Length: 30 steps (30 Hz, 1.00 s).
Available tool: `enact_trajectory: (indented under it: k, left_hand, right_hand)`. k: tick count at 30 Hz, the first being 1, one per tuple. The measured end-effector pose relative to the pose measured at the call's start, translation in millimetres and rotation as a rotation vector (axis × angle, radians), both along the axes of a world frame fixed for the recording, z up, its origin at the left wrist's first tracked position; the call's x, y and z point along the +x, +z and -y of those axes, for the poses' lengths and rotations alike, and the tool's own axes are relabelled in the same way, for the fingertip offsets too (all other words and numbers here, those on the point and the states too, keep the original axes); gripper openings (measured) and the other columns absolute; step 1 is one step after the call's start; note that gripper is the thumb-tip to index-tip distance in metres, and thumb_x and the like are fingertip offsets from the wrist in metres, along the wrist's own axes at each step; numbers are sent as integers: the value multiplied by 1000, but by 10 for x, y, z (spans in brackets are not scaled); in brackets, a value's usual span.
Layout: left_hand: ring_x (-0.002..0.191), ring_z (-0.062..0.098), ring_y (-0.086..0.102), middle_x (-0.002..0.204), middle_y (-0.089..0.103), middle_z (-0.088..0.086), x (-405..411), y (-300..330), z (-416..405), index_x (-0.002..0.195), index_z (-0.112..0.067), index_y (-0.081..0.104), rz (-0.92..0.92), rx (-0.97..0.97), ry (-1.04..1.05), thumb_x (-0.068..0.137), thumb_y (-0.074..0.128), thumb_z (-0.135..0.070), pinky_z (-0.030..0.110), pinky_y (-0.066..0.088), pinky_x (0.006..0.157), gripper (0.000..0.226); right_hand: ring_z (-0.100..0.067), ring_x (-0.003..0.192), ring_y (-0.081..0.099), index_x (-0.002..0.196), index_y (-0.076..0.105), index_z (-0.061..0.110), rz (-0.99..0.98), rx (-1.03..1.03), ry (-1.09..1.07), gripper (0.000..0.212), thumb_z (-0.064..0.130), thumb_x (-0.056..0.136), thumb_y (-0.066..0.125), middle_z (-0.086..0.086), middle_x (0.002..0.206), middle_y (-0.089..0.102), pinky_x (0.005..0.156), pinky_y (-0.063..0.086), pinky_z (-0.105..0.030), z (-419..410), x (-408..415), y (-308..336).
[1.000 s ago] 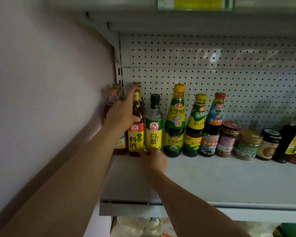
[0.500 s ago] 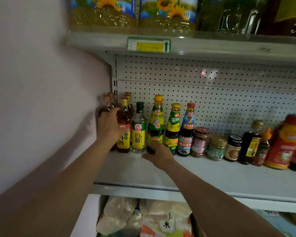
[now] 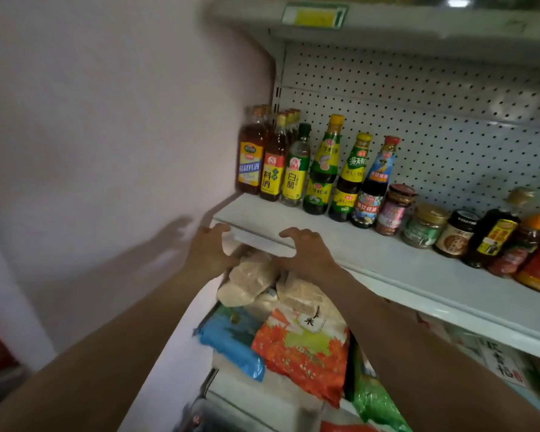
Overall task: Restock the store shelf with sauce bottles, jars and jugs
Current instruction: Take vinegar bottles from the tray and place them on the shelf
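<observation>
A row of sauce bottles stands at the back of the white shelf (image 3: 387, 263): amber cooking-wine bottles (image 3: 250, 157) at the far left, a white vinegar bottle (image 3: 295, 173), green-labelled oyster sauce bottles (image 3: 323, 173) and a red-capped bottle (image 3: 373, 185). Several jars (image 3: 424, 227) follow to the right. My left hand (image 3: 208, 254) and my right hand (image 3: 306, 252) hover in front of the shelf's front edge, fingers loosely curled, holding nothing. Neither hand touches a bottle.
A pale wall (image 3: 106, 135) closes the left side. Bags of rice and grain (image 3: 300, 341) are piled on the lower shelf under my hands. An upper shelf with a yellow price tag (image 3: 314, 15) hangs overhead. Dark bottles (image 3: 493, 235) crowd the right end.
Both hands have let go of the bottles and pulled back from the row to the shelf's front edge. The view has swung left and down.
</observation>
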<state>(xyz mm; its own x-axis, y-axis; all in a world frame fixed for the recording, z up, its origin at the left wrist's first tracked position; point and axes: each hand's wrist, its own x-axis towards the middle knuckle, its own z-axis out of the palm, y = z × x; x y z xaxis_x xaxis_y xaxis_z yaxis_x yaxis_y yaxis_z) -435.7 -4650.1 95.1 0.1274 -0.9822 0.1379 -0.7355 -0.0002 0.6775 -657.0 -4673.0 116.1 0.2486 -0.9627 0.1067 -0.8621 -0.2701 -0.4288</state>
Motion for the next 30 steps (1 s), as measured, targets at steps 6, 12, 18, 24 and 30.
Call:
enact_trajectory:
  k: [6, 12, 18, 24, 30]
  left_hand:
    - [123, 30, 45, 133, 47, 15, -1, -766, -423, 139, -23, 46, 70, 137, 40, 66, 88, -31, 35, 39, 100, 85]
    - [117, 29, 48, 123, 51, 16, 29, -1461, -649, 136, -19, 50, 63, 255, 9, 71, 85, -34, 31, 37, 90, 76]
    - [127, 26, 42, 132, 49, 12, 61, -2325, -840, 139, -21, 49, -1, 419, 21, 75, 82, -33, 33, 33, 102, 73]
    - [112, 27, 54, 117, 58, 11, 3, -3531, -1097, 128, -19, 58, -57, 567, 37, 78, 80, -34, 27, 34, 83, 56]
    - [107, 23, 62, 112, 68, 4, -238, -4925, -1259, 117, -17, 65, -226, 619, 72, 70, 74, -50, 42, 48, 94, 59]
  right_hand:
    - [-26, 120, 56, 129, 60, 20, -30, 48, 36, 67, 44, 72, 85, -5, 126, 63, 95, 38, -25, -449, -45, -661]
    - [-27, 128, 47, 137, 55, 26, -26, 233, -1, 67, 40, 77, 82, -7, 133, 58, 101, 40, -33, -664, -134, -1349]
    - [-26, 129, 46, 136, 55, 26, -57, 452, -23, 59, 43, 84, 76, -6, 137, 55, 99, 39, -31, -823, -172, -2320]
    - [-19, 120, 53, 121, 65, 31, 97, 657, -141, 37, 45, 87, 72, 2, 127, 59, 90, 42, -29, -1048, -195, -3628]
    - [-15, 96, 69, 86, 68, 41, 310, 731, -391, 10, 41, 82, 77, 14, 102, 69, 83, 58, -48, -1086, -333, -5034]
